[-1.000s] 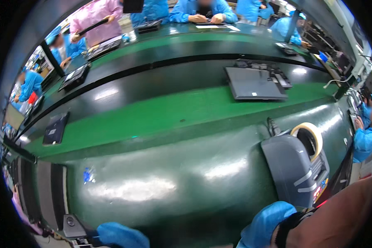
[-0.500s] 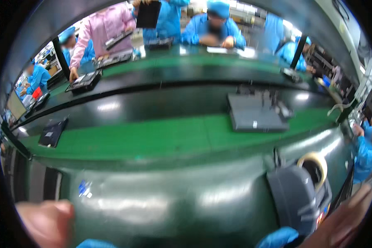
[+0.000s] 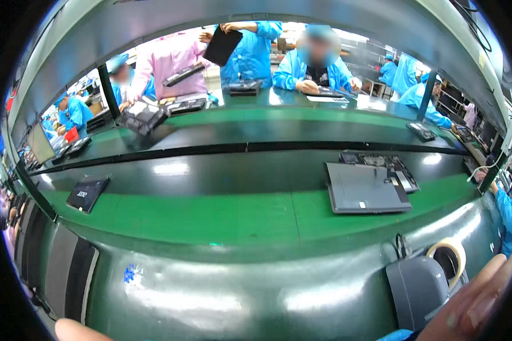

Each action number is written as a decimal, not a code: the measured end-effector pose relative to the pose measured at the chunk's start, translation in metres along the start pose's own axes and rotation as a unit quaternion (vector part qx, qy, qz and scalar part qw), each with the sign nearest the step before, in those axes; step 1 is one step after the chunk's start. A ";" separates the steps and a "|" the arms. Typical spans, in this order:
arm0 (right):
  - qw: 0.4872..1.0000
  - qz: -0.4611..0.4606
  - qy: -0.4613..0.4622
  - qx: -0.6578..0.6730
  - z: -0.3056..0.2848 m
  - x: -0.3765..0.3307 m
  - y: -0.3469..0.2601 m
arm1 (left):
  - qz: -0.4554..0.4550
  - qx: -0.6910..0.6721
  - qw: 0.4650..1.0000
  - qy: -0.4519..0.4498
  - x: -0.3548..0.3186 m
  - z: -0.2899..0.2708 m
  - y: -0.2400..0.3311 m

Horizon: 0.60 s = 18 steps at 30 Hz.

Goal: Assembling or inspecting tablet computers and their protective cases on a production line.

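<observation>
A: At the near edge, what shows?
B: Left hand [image 3: 77, 331], lower left, mostly cut off; finger state cannot be told. Right hand [image 3: 478, 301], lower right, partly in view; whether spread or pressed together, I cannot tell.
A: Beside it?
B: The grey machine [image 3: 418, 287], on the bench [image 3: 222, 318], contact unclear; a tape roll [image 3: 460, 258] at its far right.
A: Beyond?
B: A green strip [image 3: 210, 219]; partly on it, black panel [image 3: 88, 193] left, grey panel [image 3: 364, 187] right. Farthest, co-workers [image 3: 247, 62].
</observation>
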State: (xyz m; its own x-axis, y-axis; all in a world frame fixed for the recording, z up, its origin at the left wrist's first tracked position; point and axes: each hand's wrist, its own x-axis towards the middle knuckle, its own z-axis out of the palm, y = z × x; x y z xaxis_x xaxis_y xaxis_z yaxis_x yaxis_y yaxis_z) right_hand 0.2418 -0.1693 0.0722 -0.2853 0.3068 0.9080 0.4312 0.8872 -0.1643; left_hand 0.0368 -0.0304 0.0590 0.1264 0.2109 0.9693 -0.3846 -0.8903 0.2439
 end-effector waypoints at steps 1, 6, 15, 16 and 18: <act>1.000 0.012 0.002 -0.002 -0.005 0.002 -0.005 | -0.009 -0.016 1.000 0.007 0.002 0.005 0.005; 0.997 0.080 0.015 0.009 0.001 0.039 -0.050 | -0.072 -0.075 0.994 0.039 0.019 -0.007 0.047; 0.888 0.113 0.424 -0.138 0.084 0.051 -0.103 | -0.170 -0.476 0.852 -0.135 0.005 -0.040 0.134; 0.869 0.130 0.468 -0.096 0.086 0.051 -0.098 | -0.237 -0.524 0.799 -0.177 0.017 -0.051 0.142; 0.864 0.138 0.483 -0.034 0.079 0.046 -0.082 | -0.246 -0.574 0.758 -0.189 0.033 -0.051 0.122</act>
State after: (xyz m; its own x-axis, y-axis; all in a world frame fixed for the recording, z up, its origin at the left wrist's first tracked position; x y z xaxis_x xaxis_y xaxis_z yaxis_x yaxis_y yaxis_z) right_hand 0.1261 -0.2011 0.0969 0.6703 0.0430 0.7408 0.4273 0.7938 -0.4327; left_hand -0.0530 -0.1113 0.1219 0.6829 0.0795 0.7262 -0.7199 0.2425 0.6504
